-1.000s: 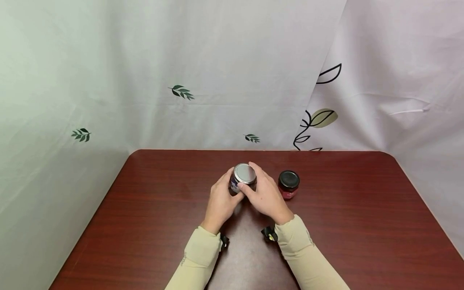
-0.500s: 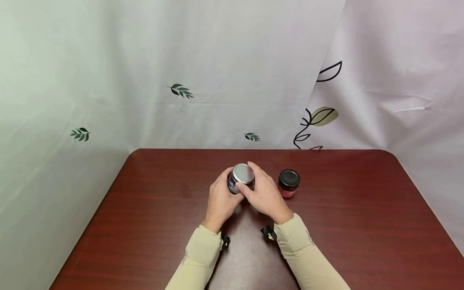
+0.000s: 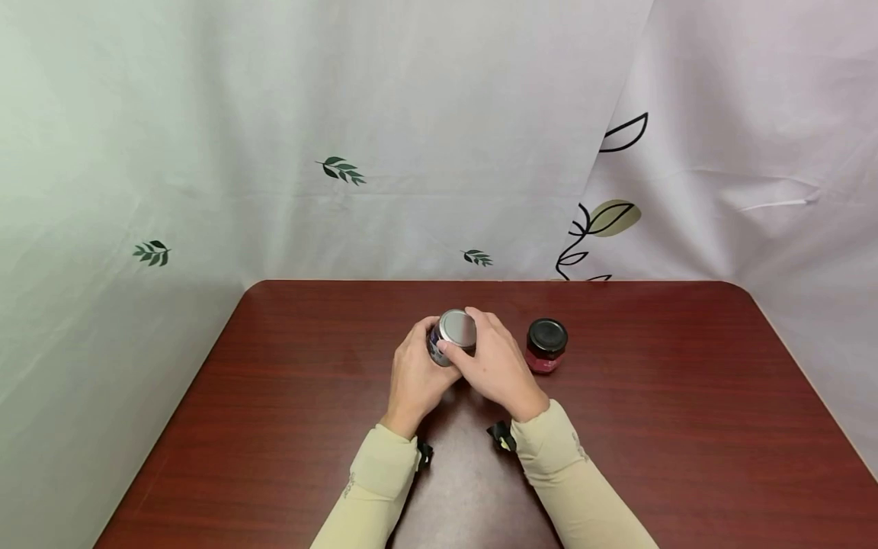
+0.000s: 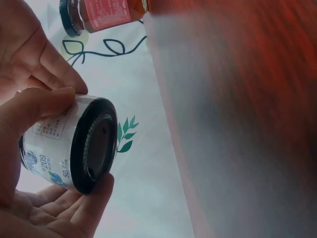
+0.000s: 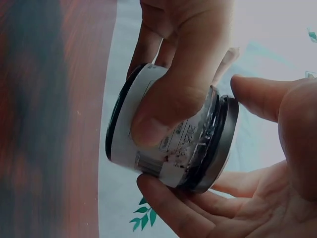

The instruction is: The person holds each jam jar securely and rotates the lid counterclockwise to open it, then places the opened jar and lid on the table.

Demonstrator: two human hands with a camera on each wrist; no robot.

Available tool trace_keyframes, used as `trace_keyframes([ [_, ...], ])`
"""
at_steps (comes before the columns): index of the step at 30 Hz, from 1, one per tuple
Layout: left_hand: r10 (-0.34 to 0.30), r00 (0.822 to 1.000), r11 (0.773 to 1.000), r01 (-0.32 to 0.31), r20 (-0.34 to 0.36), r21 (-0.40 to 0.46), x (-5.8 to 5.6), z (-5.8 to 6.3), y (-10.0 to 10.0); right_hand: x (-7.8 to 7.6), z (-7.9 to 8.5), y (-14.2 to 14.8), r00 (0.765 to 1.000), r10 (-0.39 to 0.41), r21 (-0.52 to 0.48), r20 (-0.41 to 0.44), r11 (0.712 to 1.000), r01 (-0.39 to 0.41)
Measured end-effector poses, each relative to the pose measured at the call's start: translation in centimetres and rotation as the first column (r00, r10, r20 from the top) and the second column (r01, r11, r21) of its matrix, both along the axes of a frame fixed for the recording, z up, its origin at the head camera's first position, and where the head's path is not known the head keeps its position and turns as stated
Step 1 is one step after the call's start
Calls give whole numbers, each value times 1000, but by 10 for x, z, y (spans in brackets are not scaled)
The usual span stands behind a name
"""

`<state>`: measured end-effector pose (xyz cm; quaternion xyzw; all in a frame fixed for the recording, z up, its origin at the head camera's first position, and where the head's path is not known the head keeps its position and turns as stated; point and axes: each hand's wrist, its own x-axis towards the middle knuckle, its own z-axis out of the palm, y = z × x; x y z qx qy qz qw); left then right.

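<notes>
A small glass jar (image 3: 434, 353) with dark contents and a silver lid (image 3: 456, 327) is held between both hands near the table's far side. Its white label, printed with blueberries, shows in the left wrist view, as does its dark base (image 4: 96, 146), lifted off the table. My left hand (image 3: 415, 383) grips the jar's body, thumb (image 5: 153, 119) across the label. My right hand (image 3: 497, 367) holds the lid end, thumb at the near rim and fingers round the far side. Some fingertips are hidden behind the jar.
A second jar (image 3: 546, 347), with a black lid and red label, stands upright on the brown table (image 3: 652, 396) just right of my right hand. A pale curtain (image 3: 411, 221) with leaf prints hangs behind the table's far edge.
Both hands and the silver-lidded jar have shifted slightly left. My right hand has turned a little about the lid. The black-lidded jar has stayed in place.
</notes>
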<state>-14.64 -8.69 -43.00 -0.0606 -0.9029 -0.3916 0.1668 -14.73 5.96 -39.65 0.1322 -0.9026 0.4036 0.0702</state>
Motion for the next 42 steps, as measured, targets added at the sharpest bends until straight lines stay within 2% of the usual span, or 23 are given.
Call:
trace_keyframes([
  [4, 3, 1000, 1000, -3, 15, -5, 1, 1, 1, -1, 1, -2, 999, -25, 8, -32, 1000, 26],
  [8, -5, 1000, 999, 5, -1, -35, 2, 1, 1, 0, 1, -2, 998, -34, 15, -57, 999, 35],
  [17, -20, 1000, 998, 19, -24, -52, 4, 1, 4, 3, 2, -2, 998, -49, 10, -36, 999, 49],
  [32, 21, 998, 996, -26, -53, -87, 6, 0, 8, 7, 1, -6, 990, -87, 55, -112, 994, 93],
  [42, 16, 998, 994, -22, -58, -107, 3, -1, 7, 5, 0, -7, 990, -94, 47, -107, 994, 99],
])
